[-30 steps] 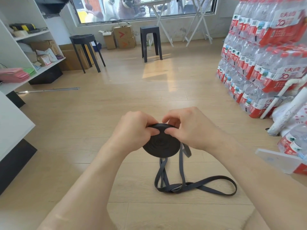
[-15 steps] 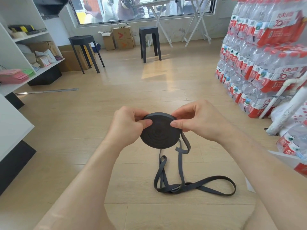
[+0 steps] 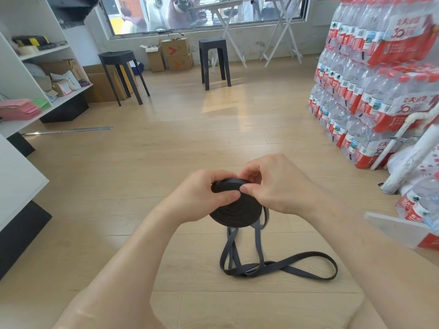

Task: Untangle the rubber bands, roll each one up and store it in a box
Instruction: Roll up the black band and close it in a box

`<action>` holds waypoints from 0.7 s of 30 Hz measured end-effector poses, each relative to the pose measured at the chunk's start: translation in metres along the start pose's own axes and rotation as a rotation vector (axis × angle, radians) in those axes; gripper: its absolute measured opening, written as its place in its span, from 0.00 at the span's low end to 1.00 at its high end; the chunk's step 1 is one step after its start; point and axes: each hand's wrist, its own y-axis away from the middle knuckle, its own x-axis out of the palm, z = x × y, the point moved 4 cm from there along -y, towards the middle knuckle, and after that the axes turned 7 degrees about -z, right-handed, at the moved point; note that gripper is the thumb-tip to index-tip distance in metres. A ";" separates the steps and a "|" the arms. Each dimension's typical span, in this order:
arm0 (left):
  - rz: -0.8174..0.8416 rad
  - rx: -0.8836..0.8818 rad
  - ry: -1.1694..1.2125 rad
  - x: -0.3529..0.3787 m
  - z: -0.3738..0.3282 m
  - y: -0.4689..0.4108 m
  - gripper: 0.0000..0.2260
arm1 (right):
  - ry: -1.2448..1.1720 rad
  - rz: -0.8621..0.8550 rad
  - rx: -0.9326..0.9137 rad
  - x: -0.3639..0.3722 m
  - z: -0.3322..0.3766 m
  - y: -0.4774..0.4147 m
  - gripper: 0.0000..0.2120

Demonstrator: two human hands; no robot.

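Rolling the band | left hand (image 3: 202, 198) and right hand (image 3: 278, 186) pinch the coil (image 3: 234, 212) | keep tension on the trailing loops (image 3: 273, 267) so your turns stay flat.

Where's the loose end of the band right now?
In the head view, the loose band hangs from the roll held by both hands and lies looped on the floor, just below and right of them.
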 end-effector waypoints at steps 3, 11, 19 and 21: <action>-0.116 -0.008 -0.045 -0.005 0.003 -0.004 0.06 | -0.111 0.012 0.046 -0.002 -0.003 -0.001 0.05; -0.290 -0.169 0.326 -0.017 0.001 -0.002 0.05 | -0.485 -0.047 0.296 -0.017 -0.017 -0.002 0.06; -0.167 -0.221 0.450 -0.011 0.003 0.000 0.07 | -0.260 -0.141 0.164 -0.018 -0.016 -0.005 0.09; -0.123 -0.181 0.374 -0.010 0.002 -0.001 0.06 | -0.183 -0.131 0.124 -0.018 -0.013 -0.004 0.07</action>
